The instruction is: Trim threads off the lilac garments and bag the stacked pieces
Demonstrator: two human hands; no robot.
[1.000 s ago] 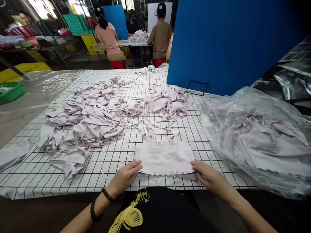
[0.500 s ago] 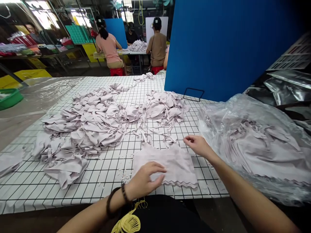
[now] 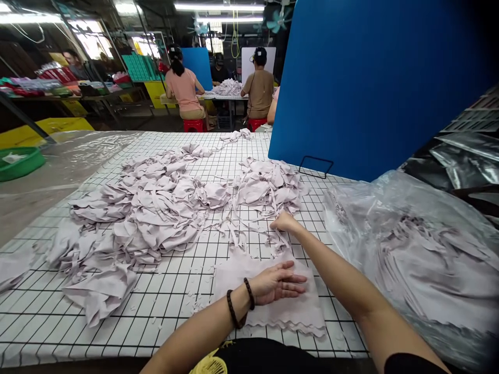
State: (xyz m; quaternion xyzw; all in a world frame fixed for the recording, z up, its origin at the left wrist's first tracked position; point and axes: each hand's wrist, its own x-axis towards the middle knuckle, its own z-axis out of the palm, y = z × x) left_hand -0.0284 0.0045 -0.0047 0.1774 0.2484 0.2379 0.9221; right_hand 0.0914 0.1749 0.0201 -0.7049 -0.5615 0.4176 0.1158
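Note:
A pale lilac-grey garment with thin straps and a wavy hem, like a camisole (image 3: 230, 275), lies flat at the front of the table. Over its middle is my left hand (image 3: 278, 283), fingers stretched out and nothing held. My right hand (image 3: 284, 222) reaches above the garment's upper edge, beside its straps (image 3: 277, 241) and the near edge of a smaller crumpled pile (image 3: 265, 179). Its fingers are curled closed; what they hold, if anything, is hidden. A larger heap of the same garments (image 3: 156, 208) spreads to the left.
A clear plastic bag (image 3: 351, 208) of stacked garments stands at the right. Behind it rises a blue board (image 3: 351, 88) with a black wire stand (image 3: 316, 166). Small scraps dot the gridded tablecloth (image 3: 171, 301). Farther back, people sit at another table; a green basin (image 3: 23, 163) is at far left.
My left hand has moved right across the flat garment, its fingers straightening. My right hand has gone left and forward to the straps near the smaller pile. The view has tilted up slightly.

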